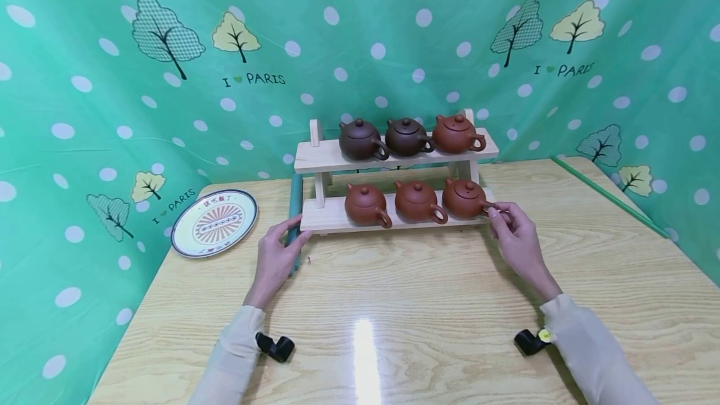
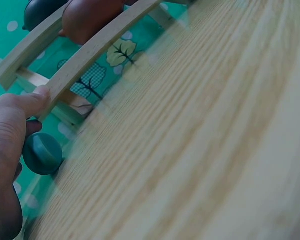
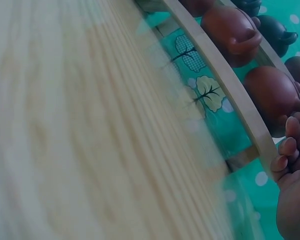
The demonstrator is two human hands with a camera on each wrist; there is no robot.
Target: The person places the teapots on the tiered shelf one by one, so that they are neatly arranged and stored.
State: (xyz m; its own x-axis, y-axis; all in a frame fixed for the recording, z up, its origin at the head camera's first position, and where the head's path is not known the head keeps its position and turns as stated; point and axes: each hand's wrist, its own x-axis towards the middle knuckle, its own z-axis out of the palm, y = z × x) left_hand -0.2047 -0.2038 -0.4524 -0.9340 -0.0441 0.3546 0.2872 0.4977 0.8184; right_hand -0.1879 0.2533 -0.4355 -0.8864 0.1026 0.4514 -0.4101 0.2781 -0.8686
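Observation:
A two-tier wooden display rack [image 1: 337,220] stands at the back of the table. Its lower shelf bears three reddish-brown clay teapots, the middle one [image 1: 416,202] among them. On the upper shelf are two dark brown teapots [image 1: 360,138] and a reddish one [image 1: 454,135]. My left hand [image 1: 275,261] grips the lower shelf's left end, its thumb [image 2: 41,93] on the front edge. At the opposite end, my right hand [image 1: 517,242] pinches the handle of the rightmost lower teapot [image 1: 464,199]. In the right wrist view its other fingers [image 3: 287,146] curl beside the shelf end.
A white plate [image 1: 188,230] with a dark blue rim leans at the back left. Beside the rack's left end lies a teal roll [image 1: 295,189], partly behind my left hand. A thin green rod [image 1: 613,199] lies along the right edge. Green polka-dot cloth [image 1: 360,36] encloses the back and sides.

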